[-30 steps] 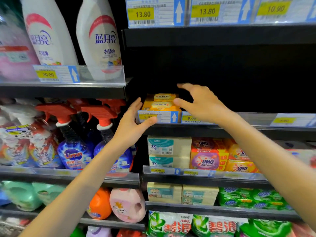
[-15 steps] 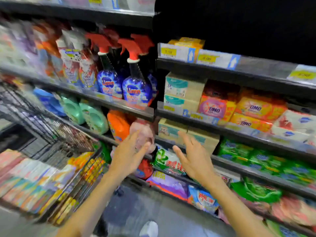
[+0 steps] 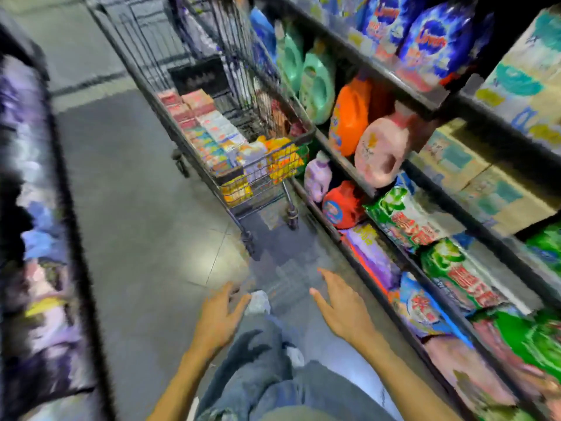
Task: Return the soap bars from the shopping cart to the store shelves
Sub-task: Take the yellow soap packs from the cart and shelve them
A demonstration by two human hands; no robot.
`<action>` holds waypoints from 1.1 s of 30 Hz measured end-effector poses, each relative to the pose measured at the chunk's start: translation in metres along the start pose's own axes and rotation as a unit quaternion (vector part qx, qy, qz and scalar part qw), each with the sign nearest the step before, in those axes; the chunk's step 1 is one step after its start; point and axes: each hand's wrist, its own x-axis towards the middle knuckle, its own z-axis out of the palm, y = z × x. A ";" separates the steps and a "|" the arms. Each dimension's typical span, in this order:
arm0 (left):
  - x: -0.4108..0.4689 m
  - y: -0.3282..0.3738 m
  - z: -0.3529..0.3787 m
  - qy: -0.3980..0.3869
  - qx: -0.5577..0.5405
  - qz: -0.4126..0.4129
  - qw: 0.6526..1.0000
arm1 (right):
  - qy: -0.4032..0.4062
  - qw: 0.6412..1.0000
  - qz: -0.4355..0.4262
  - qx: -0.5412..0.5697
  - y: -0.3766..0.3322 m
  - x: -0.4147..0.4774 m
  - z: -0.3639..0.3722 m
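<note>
On the far left a blurred rack point(image 3: 36, 208) lined the aisle, with floor point(image 3: 136, 208) between it and the cart point(image 3: 145, 47). The soap bars point(image 3: 209, 129) lay in rows at the cart's near end, with yellow packs against the front wire. I judged they were stacked flat so they could be lifted from the top.

My left hand point(image 3: 217, 317) hung low over the floor, fingers point(image 3: 226, 291) spread wide and holding nothing. My right hand point(image 3: 343, 308) was beside it but apart, its fingers point(image 3: 326, 276) just as wide and empty. I reckoned both were free for the next bars.

The cart stood well ahead of both hands and just beside the shelves point(image 3: 431, 101), which would keep each carry short. Its front wire stood between my hands and the bars, so a reach would have to go over the rim.

To the right, an orange jug point(image 3: 349, 117), a pink jug point(image 3: 382, 150) and green bags point(image 3: 403, 217) crowded the lower shelves, with tan boxes point(image 3: 473, 177) beyond.
</note>
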 end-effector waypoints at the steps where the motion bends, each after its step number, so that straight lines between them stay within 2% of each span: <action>1: -0.013 -0.015 -0.005 0.017 -0.015 -0.027 0.999 | -0.015 1.000 -0.016 -0.003 -0.010 0.003 0.006; 10: -0.064 -0.107 -0.057 0.183 -0.100 -0.160 0.965 | -0.124 0.977 -0.173 -0.031 -0.122 0.055 0.063; 15: -0.055 -0.146 -0.109 0.206 -0.137 -0.202 0.948 | -0.145 0.965 -0.214 -0.048 -0.190 0.092 0.098; 18: -0.037 -0.172 -0.155 0.203 -0.130 -0.201 0.949 | -0.146 0.964 -0.217 -0.040 -0.240 0.117 0.120; 24: 0.034 -0.208 -0.248 0.164 -0.098 -0.167 0.967 | -0.112 0.977 -0.183 -0.004 -0.304 0.156 0.146; 33: 0.200 -0.178 -0.340 0.095 -0.063 -0.050 0.992 | -0.017 0.998 -0.039 0.035 -0.311 0.217 0.142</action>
